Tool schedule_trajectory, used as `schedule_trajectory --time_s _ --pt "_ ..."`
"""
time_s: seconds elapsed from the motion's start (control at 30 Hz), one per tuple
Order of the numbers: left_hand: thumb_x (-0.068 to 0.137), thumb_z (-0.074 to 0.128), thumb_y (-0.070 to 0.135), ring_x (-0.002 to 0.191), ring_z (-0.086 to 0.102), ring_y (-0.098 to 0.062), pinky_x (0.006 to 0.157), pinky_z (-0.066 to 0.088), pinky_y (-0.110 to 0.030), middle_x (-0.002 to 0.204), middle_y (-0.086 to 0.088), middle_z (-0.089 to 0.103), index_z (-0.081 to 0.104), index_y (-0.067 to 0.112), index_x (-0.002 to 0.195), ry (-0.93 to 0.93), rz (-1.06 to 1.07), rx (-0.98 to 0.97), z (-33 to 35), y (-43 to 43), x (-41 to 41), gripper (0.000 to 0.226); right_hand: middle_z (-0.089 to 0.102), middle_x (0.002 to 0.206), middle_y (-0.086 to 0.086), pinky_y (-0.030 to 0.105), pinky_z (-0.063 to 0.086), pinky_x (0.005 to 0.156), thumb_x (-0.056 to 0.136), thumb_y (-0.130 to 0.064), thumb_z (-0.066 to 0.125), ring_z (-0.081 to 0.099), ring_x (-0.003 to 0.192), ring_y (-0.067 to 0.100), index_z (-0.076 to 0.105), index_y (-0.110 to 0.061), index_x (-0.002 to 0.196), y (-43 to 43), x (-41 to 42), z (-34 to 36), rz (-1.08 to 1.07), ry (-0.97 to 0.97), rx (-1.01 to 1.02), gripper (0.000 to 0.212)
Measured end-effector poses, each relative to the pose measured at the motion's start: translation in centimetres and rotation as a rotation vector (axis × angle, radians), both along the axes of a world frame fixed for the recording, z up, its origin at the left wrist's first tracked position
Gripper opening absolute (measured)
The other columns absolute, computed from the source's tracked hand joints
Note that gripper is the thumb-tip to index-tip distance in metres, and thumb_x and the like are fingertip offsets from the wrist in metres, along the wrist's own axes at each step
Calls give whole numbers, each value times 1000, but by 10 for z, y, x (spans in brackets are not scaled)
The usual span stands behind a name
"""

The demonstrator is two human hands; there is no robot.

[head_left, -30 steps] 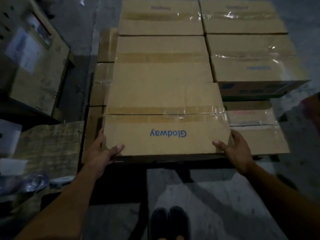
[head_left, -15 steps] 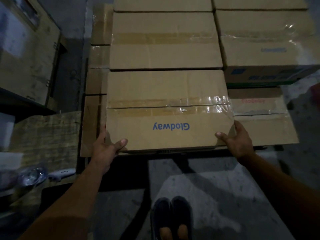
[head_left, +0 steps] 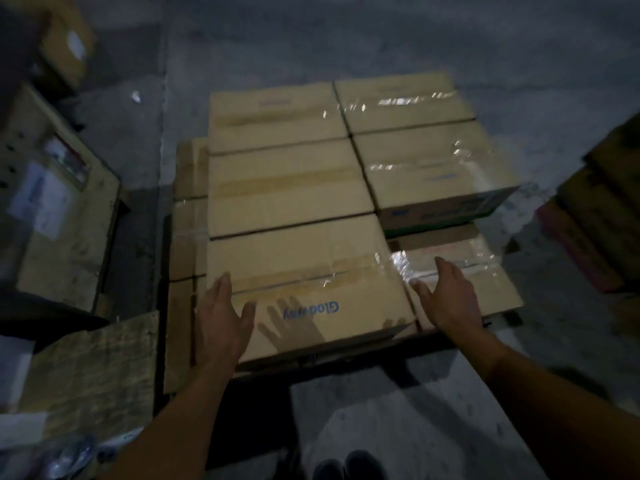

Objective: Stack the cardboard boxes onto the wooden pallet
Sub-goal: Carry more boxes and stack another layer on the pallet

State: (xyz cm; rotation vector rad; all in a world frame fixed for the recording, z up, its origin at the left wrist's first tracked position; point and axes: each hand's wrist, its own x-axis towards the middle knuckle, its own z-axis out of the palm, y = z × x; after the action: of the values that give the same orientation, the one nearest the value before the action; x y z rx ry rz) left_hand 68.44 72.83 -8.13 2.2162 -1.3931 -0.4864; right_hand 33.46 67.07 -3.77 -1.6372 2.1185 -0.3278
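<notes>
Box (head_left: 311, 271) marked Glodway lies on the top layer at the near edge of the stack, taped seam up. Shoes (head_left: 349, 465) stand on the concrete floor (head_left: 381, 410) just before it. The left hand (head_left: 221, 327) is at the box's near left corner, fingers straight, gripping nothing; its shadow falls on the lid. The right hand (head_left: 450, 299) is spread flat over the lower box (head_left: 485, 271) just to the right, holding nothing. Whether either touches cardboard I cannot tell. Behind, a second box (head_left: 287, 188) and a third box (head_left: 273, 116) continue the column. A wooden crate (head_left: 62, 216) stands off left.
</notes>
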Motion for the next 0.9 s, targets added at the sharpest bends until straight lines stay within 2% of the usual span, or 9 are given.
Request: schedule_trajectory --time_s 0.13,0.3,0.43,0.6,0.77,0.9 --pt "89 73 24 128 51 -42 107 40 -48 139 -26 55 50 -4 141 -66 -135 -128 105 -39 -43 63 51 139 26 47 40 103 95 -36 62 49 125 44 51 -1 137 -1 -44 90 -112 4 -164 57" --pt "88 72 25 115 59 -42 96 47 -47 126 -23 63 60 -2 131 -110 -354 -339 239 -75 -130 52 54 134 25 47 40 100 93 -37 65 52 120 44 55 -6 136 18 -124 203 -288 48 -377 55" --pt "86 73 27 109 62 -40 92 49 -46 122 -20 66 63 2 128 -112 -553 -445 305 -100 -229 50 52 136 23 45 40 102 92 -42 64 50 122 43 55 -10 138 48 -209 262 -492 78 -493 57" --pt "88 71 35 121 56 -36 99 45 -45 134 -16 61 58 8 136 -54 -780 -492 342 -95 -383 57 54 136 21 47 43 99 93 -52 57 51 121 43 56 -12 135 112 -332 295 -708 88 -498 58" --pt "89 70 39 125 54 -34 102 44 -44 137 -14 58 54 8 140 18 -992 -507 348 -70 -549 62 44 148 13 48 40 104 96 -55 51 43 133 36 43 -17 146 187 -460 300 -866 65 -505 63" --pt "91 67 41 124 54 -34 97 46 -42 141 -13 55 50 9 143 66 -1094 -464 344 -47 -677 63 40 151 13 47 39 106 96 -58 48 42 134 36 37 -15 150 229 -557 291 -962 90 -496 69"
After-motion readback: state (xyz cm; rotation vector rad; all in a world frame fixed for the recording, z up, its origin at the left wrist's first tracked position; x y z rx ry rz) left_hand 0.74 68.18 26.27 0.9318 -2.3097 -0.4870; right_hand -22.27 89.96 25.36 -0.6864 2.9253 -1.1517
